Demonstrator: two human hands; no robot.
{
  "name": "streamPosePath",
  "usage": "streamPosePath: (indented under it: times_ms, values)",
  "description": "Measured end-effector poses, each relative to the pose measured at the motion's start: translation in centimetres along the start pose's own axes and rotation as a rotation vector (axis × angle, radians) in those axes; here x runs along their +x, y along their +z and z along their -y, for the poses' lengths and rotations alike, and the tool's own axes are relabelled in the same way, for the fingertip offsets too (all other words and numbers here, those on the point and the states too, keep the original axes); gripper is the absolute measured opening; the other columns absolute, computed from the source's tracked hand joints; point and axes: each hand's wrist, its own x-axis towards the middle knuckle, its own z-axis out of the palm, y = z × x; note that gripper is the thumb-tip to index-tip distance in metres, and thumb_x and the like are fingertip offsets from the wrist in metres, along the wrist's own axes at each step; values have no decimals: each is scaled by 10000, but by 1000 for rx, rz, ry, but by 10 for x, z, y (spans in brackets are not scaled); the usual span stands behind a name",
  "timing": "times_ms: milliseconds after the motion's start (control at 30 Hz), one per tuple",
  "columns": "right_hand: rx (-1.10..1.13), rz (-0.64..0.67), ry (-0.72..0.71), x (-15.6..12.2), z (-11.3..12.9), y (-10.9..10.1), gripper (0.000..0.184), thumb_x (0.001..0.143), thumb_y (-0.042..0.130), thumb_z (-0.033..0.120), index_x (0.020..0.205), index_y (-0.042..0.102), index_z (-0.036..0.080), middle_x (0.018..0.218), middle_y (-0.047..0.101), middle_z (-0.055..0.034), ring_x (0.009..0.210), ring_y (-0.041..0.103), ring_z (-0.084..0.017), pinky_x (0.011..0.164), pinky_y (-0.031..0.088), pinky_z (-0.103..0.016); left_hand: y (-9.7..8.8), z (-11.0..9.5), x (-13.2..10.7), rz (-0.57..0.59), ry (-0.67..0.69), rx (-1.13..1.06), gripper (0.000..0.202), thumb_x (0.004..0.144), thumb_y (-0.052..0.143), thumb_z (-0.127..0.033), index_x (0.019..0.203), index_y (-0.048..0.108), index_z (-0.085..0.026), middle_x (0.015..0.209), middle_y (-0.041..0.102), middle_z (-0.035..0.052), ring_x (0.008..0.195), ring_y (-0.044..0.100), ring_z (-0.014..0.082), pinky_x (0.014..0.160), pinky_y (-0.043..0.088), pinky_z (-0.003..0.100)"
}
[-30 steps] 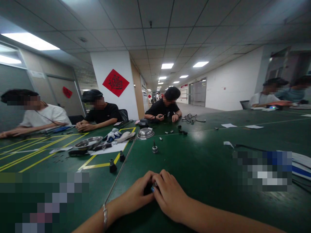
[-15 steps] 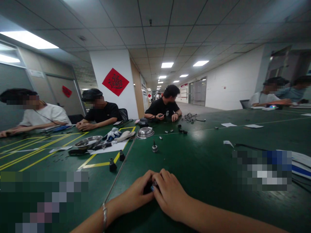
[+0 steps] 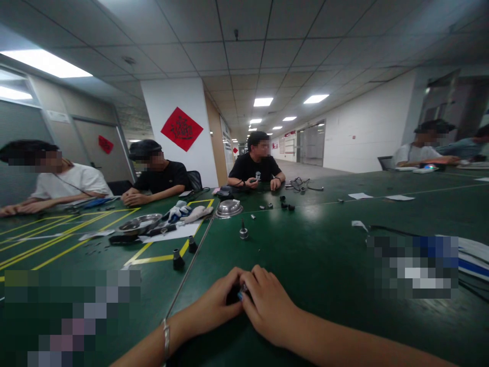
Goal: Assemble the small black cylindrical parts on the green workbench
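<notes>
My left hand (image 3: pixel 214 303) and my right hand (image 3: pixel 267 306) rest together on the green table (image 3: pixel 324 265), fingers curled around a small black part (image 3: pixel 234 295) pinched between them. Most of that part is hidden by my fingers; a bit of blue shows at my right fingertip. A bracelet sits on my left wrist. Just beyond my hands stand two small black cylindrical parts (image 3: pixel 178 260) and a small metal piece (image 3: pixel 243 233).
Two metal bowls (image 3: pixel 141 223) (image 3: pixel 228 208), gloves (image 3: pixel 183 213), a white sheet and loose small parts lie further out. Three people sit across the table, others at the far right. Cables and papers lie to the right.
My hands have stayed put on the small part. The person straight across has raised their head.
</notes>
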Motion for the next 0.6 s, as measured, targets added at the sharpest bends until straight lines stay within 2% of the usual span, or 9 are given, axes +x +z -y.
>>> streamPosePath:
  times_ms: [333, 600]
  values:
    - [65, 20, 12, 0, 3, -7, 147, 857, 477, 130, 993, 508, 177, 975, 521, -75, 879, 486, -225, 777, 397, -366, 1, 6, 1, -15, -10, 38, 177, 820, 561, -208, 986, 498, -201, 982, 587, 19, 909, 540, 177, 824, 430, 307]
    - [131, -4, 16, 0, 1, -4, 148, 836, 484, 99, 956, 508, 182, 952, 515, -58, 847, 494, -200, 749, 411, -326, 1, 8, 0, -16, 21, -20, 182, 835, 571, -236, 998, 498, -198, 1009, 590, 29, 942, 548, 187, 857, 430, 324]
